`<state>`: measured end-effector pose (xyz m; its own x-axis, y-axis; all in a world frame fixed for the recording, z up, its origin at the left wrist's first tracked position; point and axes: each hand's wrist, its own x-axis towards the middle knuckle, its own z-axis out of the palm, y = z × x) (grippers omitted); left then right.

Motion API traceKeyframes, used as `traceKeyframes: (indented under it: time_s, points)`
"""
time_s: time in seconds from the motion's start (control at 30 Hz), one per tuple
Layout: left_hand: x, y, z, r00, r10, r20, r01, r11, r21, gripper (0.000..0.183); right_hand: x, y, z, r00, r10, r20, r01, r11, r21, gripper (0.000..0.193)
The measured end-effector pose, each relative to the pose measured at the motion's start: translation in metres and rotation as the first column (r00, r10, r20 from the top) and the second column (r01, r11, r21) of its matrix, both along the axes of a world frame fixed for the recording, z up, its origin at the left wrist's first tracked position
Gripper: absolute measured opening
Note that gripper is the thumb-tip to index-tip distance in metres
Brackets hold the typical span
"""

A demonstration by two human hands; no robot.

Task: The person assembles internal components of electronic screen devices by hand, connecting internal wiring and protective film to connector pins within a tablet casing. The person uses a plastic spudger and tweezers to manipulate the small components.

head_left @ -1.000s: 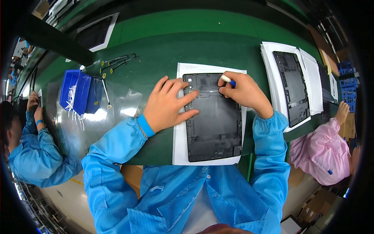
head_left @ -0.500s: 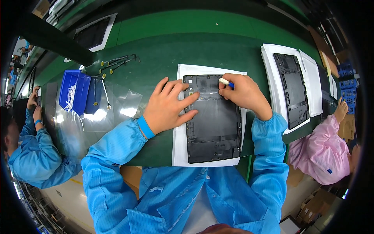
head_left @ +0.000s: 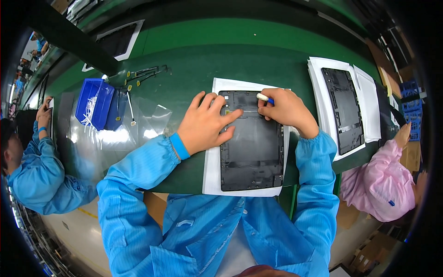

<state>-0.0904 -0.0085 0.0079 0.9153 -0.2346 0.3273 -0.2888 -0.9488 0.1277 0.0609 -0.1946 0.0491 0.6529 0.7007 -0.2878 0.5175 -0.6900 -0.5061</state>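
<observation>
In front of me a black tablet back cover (head_left: 251,152), inner side up, lies on white paper sheets (head_left: 211,177). My left hand (head_left: 207,121) rests at its upper left edge, fingers spread, index fingertip on the cover near a small yellow patch. Between the thumb and fingers of my right hand (head_left: 290,111) is a blue pen-like tool with a cream rounded end (head_left: 264,97), held at the cover's upper right part. The tool's lower end is hidden by my fingers.
On the left stand a blue bin (head_left: 98,104) of white strips, clear plastic bags (head_left: 159,117) and several black cables (head_left: 147,72). Another black cover (head_left: 342,111) lies on stacked paper at right. Co-workers in blue (head_left: 41,171) and pink (head_left: 380,180) sleeves sit on either side.
The whole view has shifted slightly. My right hand and the tool have moved a little over the cover; my left hand keeps its place on the edge.
</observation>
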Motion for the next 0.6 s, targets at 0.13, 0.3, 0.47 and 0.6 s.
traceKeyframes:
  time_s: [0.13, 0.3, 0.47, 0.6]
  points:
    - [0.005, -0.002, 0.005, 1.0, -0.023, 0.003, 0.023, 0.999, 0.022, 0.038, 0.015, -0.004, -0.007, 0.926, 0.024, -0.377, 0.039, 0.986, 0.159, 0.01]
    - [0.006, -0.004, 0.003, 0.999, -0.024, 0.044, 0.025, 0.999, -0.03, 0.037, 0.019, -0.008, -0.006, 0.887, 0.053, -0.458, 0.054, 0.975, 0.217, 0.012]
    - [0.006, -0.005, 0.0, 0.999, -0.017, 0.034, 0.019, 0.997, -0.07, 0.037, 0.018, -0.011, -0.015, 0.853, 0.006, -0.522, 0.16, 0.949, 0.273, 0.014]
    - [0.005, -0.005, 0.0, 0.999, -0.018, 0.038, 0.021, 0.998, -0.067, 0.036, 0.013, -0.005, -0.008, 0.885, -0.018, -0.466, 0.123, 0.973, 0.195, 0.013]
